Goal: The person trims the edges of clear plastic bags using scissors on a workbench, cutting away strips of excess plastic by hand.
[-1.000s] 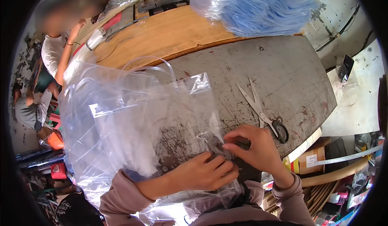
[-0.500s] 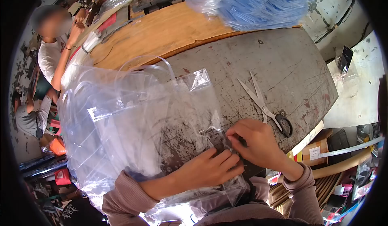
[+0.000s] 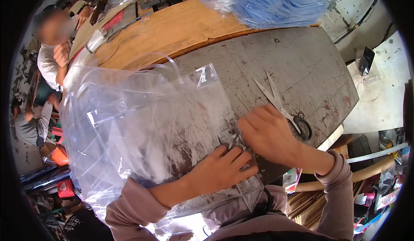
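Observation:
A large clear plastic bag (image 3: 196, 111) with looped strap handles lies over the left part of the grey worktable (image 3: 310, 68) and hangs over its front edge. My left hand (image 3: 226, 165) rests on the bag's lower right part, palm down, fingers spread. At the bag's right edge my right hand (image 3: 268, 133) is curled closed and slightly blurred; its fingertips face away, so what they hold is hidden. Scissors (image 3: 282, 109) with black handles lie partly spread on the table, just beyond my right hand.
A tall pile of bluish plastic sheets (image 3: 280, 4) sits at the back on a wooden board (image 3: 164, 32). A phone (image 3: 366, 61) stands at the right. At the left a person (image 3: 51, 64) sits beside the board, with another below. Rolls and strips (image 3: 319, 204) fill the lower right.
My right hand has moved slightly up and turned from a visible pinch into a curled fist. My left hand has stayed on the bag, fingers a little more spread. The person's arm has lowered.

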The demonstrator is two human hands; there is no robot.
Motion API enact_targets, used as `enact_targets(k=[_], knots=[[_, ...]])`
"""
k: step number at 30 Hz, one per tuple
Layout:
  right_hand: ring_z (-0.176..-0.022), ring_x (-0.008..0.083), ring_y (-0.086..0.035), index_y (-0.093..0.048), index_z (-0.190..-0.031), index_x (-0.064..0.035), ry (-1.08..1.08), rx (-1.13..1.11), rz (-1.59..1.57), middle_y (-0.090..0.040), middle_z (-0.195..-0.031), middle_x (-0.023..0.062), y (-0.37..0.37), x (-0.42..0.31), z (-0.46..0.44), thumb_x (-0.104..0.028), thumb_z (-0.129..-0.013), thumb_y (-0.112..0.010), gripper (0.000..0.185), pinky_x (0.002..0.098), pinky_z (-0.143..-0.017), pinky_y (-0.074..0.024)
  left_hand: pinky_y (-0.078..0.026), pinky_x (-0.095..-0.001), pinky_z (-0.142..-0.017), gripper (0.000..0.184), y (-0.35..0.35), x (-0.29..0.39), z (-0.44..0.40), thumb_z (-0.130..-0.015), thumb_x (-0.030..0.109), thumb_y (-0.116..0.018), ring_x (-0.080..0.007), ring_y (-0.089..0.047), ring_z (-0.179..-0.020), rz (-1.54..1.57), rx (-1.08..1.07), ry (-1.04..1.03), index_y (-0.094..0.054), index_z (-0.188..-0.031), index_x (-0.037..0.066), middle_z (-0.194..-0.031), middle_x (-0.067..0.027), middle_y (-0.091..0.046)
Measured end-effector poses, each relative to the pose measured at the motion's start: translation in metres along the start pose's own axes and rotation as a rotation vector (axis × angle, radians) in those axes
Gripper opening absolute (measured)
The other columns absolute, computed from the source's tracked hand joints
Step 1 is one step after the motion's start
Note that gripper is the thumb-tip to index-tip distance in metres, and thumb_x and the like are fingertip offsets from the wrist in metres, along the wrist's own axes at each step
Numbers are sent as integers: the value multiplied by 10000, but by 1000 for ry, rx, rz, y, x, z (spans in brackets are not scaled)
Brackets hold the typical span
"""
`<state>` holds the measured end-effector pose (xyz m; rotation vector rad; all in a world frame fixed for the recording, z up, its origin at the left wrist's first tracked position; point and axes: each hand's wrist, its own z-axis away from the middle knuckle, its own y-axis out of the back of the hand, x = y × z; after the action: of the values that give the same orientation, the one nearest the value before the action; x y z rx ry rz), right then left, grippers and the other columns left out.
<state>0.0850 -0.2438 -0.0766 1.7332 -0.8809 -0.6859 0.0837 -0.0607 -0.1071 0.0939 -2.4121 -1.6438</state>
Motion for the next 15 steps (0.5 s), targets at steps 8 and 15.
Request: enact_targets(k=[8,15], knots=[[-675,274,-603,-522,-755,0,-308,373,18,-549,-650,165,63,73,-35,-66,-813,-560,96,373,-580,-464,-367,-251,-574,222,3,9,-3,-739,159,-579,-119,-473,-763,74,22,-90,-562,-958,194,-807,23,-454],[-776,131,-554,-604,-905,1,-850,613,-497,-580,-820,47,118,65,126,-41,-843,-559,88,244,-719,-441,-370,-258,-579,213,4,12,-4,-748,179,-562,-125,-476,-801,11,18,-115,-545,-954,125,-827,4,-458]])
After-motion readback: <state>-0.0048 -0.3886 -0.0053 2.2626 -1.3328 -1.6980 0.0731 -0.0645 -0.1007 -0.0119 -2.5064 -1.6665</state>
